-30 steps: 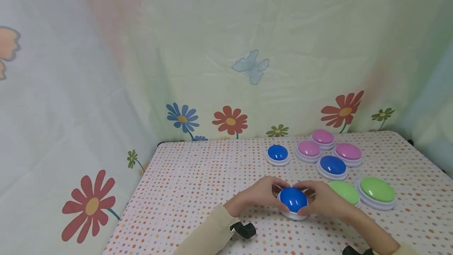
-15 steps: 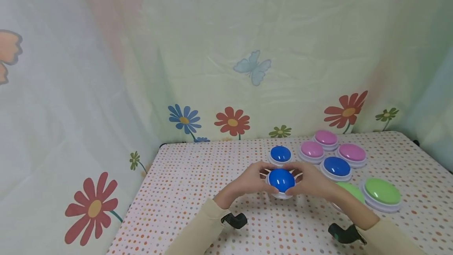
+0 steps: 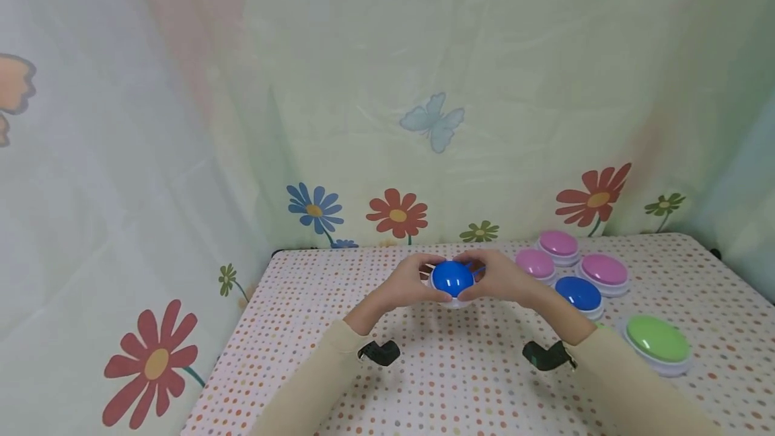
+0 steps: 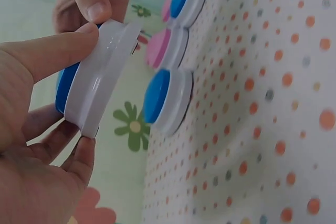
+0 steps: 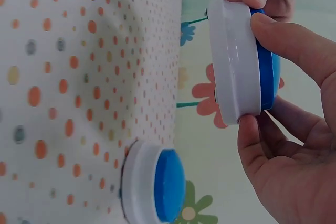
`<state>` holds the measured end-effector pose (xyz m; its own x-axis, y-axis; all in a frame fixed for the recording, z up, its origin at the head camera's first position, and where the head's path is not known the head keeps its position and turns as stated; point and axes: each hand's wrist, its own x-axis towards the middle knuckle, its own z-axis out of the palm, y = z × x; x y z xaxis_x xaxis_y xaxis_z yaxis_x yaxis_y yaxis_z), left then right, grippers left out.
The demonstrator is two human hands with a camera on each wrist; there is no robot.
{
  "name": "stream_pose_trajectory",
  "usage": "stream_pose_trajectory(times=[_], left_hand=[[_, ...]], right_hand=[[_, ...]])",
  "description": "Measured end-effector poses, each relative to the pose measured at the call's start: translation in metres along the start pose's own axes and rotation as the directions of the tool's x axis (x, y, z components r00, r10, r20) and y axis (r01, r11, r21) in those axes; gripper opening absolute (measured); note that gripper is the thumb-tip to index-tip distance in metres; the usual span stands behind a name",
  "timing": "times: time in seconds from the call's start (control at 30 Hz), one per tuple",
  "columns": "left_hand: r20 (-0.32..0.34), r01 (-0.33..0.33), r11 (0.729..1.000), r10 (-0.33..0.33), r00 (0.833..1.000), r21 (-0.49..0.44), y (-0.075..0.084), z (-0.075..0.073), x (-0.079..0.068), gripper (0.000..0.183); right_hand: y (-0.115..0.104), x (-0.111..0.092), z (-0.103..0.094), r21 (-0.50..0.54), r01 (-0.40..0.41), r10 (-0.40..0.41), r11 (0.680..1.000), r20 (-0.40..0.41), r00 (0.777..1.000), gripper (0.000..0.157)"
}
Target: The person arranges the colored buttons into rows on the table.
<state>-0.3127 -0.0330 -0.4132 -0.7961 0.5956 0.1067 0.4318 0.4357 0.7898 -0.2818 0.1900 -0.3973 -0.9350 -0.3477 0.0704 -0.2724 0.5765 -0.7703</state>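
Observation:
A blue push button (image 3: pixel 453 279) with a white round base is held above the table between both hands. My left hand (image 3: pixel 412 282) grips its left side, thumb at the front edge and fingers behind and below. On the opposite side my right hand (image 3: pixel 496 278) grips it the same way. Both wrist views show a gap between the button's white base (image 4: pixel 102 72) and the table. Beneath and beyond it, another blue button (image 5: pixel 169 184) rests on the table; in the head view my right hand mostly hides that one.
Farther right on the dotted tablecloth (image 3: pixel 460 382) stand three pink buttons (image 3: pixel 558 243), another blue button (image 3: pixel 578 294) and a green button (image 3: pixel 658 338). My right forearm nearly covers a second green one. A flowered curtain (image 3: pixel 339 120) hangs behind the table.
Both hands have lifted the blue button off the table and carried it away from me and to the left. The right forearm now covers the nearer green button.

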Motion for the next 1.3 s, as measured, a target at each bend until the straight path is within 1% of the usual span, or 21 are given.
stream_pose_trajectory(times=[0.13, 0.23, 0.3, 0.47, 0.63, 0.83, 0.93, 1.03, 1.17, 1.3], left_hand=[[-0.011, 0.023, 1.0, -0.023, 1.0, 0.0, -0.004, -0.015, 0.007, 0.067], [-0.014, 0.042, 0.999, -0.042, 0.999, -0.013, -0.009, -0.023, 0.01, 0.066], [-0.014, 0.052, 0.998, -0.052, 0.999, -0.019, -0.014, -0.027, 0.011, 0.066], [0.004, 0.056, 0.997, -0.056, 0.998, -0.043, -0.027, -0.03, 0.025, 0.065], [0.008, 0.079, 0.995, -0.078, 0.997, -0.064, -0.039, -0.032, 0.036, 0.065], [0.028, 0.115, 0.986, -0.113, 0.993, -0.118, -0.049, -0.029, 0.046, 0.062], [0.029, 0.138, 0.984, -0.135, 0.99, -0.112, -0.053, -0.028, 0.049, 0.062], [0.03, 0.155, 0.982, -0.152, 0.988, -0.112, -0.056, -0.026, 0.053, 0.061], [0.046, 0.162, 0.978, -0.158, 0.986, -0.131, -0.06, -0.025, 0.056, 0.06], [0.058, 0.176, 0.976, -0.169, 0.984, -0.129, -0.062, -0.022, 0.058, 0.061]], right_hand=[[-0.006, 0.019, -0.003, 0.0, 0.044, -0.044, 0.999, 0.016, 0.999, 0.068], [-0.009, 0.03, -0.002, -0.004, 0.048, -0.048, 0.999, 0.03, 0.998, 0.068], [-0.009, 0.037, 0.0, -0.008, 0.042, -0.041, 0.999, 0.035, 0.999, 0.067], [0.0, 0.053, 0.0, -0.029, 0.004, -0.003, 1.0, 0.049, 0.999, 0.067], [0.006, 0.067, -0.001, -0.031, -0.018, 0.02, 0.999, 0.073, 0.997, 0.066], [0.018, 0.079, 0.0, -0.027, -0.045, 0.048, 0.999, 0.11, 0.993, 0.063], [0.024, 0.085, 0.002, -0.026, -0.055, 0.058, 0.998, 0.126, 0.99, 0.062], [0.029, 0.089, 0.004, -0.04, -0.07, 0.075, 0.997, 0.133, 0.988, 0.062], [0.032, 0.092, 0.005, -0.079, -0.084, 0.094, 0.993, 0.129, 0.987, 0.062], [0.036, 0.094, 0.006, -0.111, -0.083, 0.097, 0.99, 0.131, 0.987, 0.061]])
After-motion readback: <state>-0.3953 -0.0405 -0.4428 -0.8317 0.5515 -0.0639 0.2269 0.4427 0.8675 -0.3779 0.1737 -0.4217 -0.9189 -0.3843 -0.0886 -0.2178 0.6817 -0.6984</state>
